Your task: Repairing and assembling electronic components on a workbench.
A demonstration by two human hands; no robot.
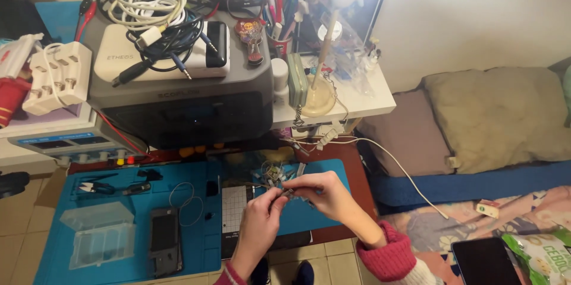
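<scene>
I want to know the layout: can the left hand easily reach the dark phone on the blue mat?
Probably yes. The left hand is busy with a small part, but the dark phone lies close on the blue mat, uncovered.

A plain off-white wall (476,11) rises behind a white shelf (369,104) in dim, warm indoor light. Below it, a low reddish-brown surface (357,172) stands on a floor of beige tiles (18,213). To the right lies a bed with a blue mattress edge (476,184), a grey-brown pillow (499,112) and a patterned sheet (452,225).
</scene>
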